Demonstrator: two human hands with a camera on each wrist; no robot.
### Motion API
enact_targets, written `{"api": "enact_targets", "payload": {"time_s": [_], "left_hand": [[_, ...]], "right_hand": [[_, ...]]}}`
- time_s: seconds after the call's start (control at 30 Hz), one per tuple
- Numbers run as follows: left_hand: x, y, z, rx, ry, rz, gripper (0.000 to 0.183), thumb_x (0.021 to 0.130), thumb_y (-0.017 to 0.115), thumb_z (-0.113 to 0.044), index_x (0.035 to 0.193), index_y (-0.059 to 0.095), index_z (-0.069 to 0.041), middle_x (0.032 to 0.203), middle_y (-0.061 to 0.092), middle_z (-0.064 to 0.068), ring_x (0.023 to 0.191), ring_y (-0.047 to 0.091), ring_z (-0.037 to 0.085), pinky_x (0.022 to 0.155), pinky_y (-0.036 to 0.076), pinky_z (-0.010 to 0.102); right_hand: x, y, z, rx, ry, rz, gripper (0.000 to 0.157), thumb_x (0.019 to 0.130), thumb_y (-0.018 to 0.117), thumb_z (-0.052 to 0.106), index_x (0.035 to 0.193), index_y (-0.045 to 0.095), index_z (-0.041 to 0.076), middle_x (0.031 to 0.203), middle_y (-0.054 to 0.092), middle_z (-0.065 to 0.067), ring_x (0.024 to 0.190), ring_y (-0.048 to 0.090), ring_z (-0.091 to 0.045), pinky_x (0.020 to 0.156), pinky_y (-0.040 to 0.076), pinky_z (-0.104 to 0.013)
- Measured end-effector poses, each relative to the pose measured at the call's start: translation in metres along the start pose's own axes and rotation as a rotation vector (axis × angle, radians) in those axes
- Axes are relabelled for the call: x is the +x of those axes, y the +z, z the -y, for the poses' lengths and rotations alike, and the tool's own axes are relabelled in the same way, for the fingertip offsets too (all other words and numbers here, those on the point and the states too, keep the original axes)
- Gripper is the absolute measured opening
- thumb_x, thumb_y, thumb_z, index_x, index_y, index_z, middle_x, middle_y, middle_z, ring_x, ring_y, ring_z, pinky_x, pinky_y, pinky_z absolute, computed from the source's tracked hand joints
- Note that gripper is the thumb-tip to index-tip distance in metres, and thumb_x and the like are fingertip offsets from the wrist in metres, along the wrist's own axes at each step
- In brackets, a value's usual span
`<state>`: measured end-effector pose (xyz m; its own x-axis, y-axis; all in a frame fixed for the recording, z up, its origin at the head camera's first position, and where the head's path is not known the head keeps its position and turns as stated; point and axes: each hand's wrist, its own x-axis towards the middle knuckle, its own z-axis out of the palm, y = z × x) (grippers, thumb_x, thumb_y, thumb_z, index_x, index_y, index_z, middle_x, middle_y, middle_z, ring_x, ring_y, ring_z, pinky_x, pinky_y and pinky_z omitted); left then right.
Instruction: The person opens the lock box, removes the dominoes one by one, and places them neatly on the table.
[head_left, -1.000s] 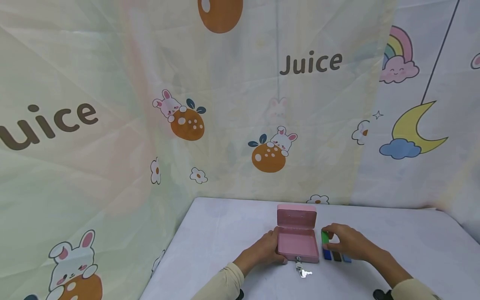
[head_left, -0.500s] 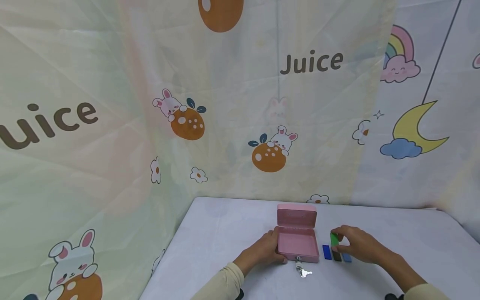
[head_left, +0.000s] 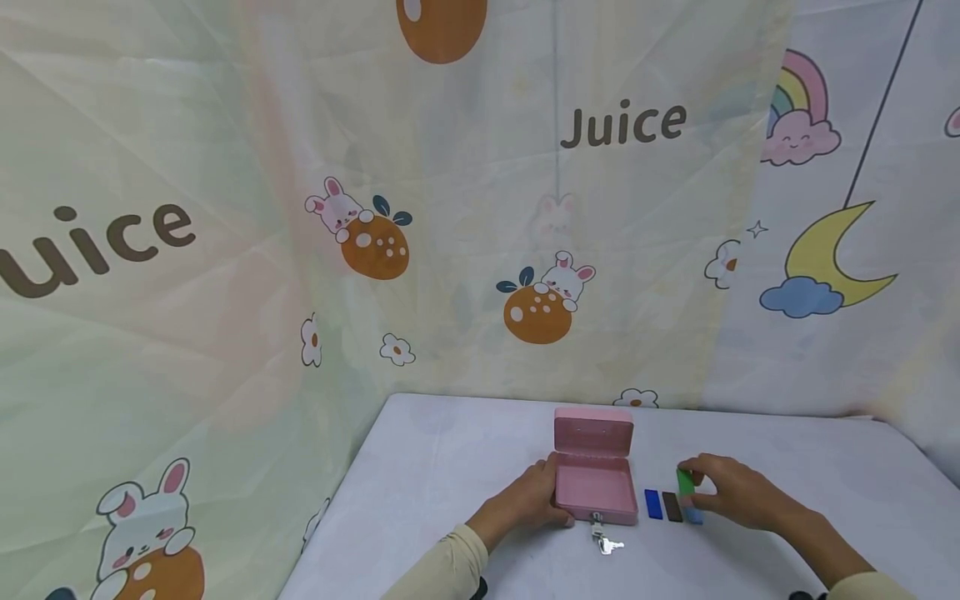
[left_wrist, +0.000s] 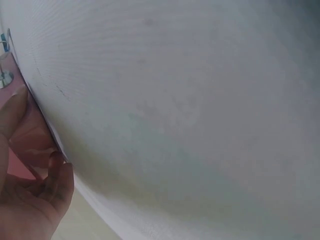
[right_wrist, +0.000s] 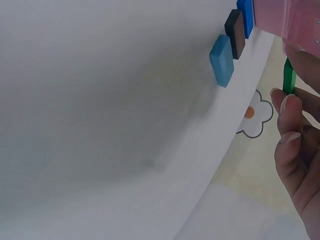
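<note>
A pink metal cash box (head_left: 596,489) stands on the table with its lid (head_left: 593,435) raised. Its inside looks bare in the head view. My left hand (head_left: 528,498) grips the box at its left side, thumb at the front corner. Between thumb and fingers, my right hand (head_left: 738,492) pinches a green block (right_wrist: 289,77), held above the table. Below it, right of the box, lie a dark blue block (head_left: 654,504), a dark brown block (head_left: 672,507) and a light blue block (right_wrist: 222,61), side by side in a row.
Keys (head_left: 609,547) hang from the lock at the box's front and rest on the white tabletop (head_left: 450,467). Behind and to the left hangs a printed cloth backdrop (head_left: 450,167), close to the table's far edge.
My right hand has moved to the right with the green block, from over the dark blue block, past the brown one, to the light blue one. The left hand and box have stayed put.
</note>
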<state>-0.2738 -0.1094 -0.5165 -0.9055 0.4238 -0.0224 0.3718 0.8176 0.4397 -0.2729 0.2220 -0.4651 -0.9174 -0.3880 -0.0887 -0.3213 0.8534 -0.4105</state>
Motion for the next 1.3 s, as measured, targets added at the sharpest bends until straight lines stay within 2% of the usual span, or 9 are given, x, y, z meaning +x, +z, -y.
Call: {"api": "enact_targets", "payload": {"time_s": [0.9,1.0,1.3], "left_hand": [[0.001,0.001,0.002,-0.011,0.008,0.001,0.096,0.074,0.089,-0.036,0.149,0.032,-0.023,0.131,0.058,-0.004,0.12,0.055,0.009,0.108,0.047,0.033],[0.001,0.002,0.003,-0.009,0.008,0.001,0.096,0.074,0.09,-0.036,0.149,0.031,-0.023,0.131,0.058,-0.004,0.12,0.055,0.009,0.108,0.046,0.033],[0.001,0.002,0.003,-0.01,0.007,0.005,0.095,0.074,0.089,-0.036,0.149,0.031,-0.023,0.13,0.057,-0.004,0.12,0.055,0.009,0.108,0.047,0.033]], "right_hand": [[-0.008,0.011,-0.031,-0.003,0.031,0.049,0.049,0.079,0.084,0.026,0.117,0.067,0.001,0.092,0.064,0.004,0.088,0.056,-0.018,0.083,0.055,-0.048],[-0.008,0.012,-0.032,-0.002,0.057,0.058,0.048,0.078,0.085,0.023,0.117,0.067,0.002,0.092,0.064,0.004,0.089,0.056,-0.017,0.087,0.055,-0.049],[-0.008,0.015,-0.034,-0.033,0.042,0.08,0.047,0.079,0.084,0.023,0.117,0.067,0.0,0.091,0.064,0.003,0.086,0.056,-0.018,0.084,0.055,-0.049]]}}
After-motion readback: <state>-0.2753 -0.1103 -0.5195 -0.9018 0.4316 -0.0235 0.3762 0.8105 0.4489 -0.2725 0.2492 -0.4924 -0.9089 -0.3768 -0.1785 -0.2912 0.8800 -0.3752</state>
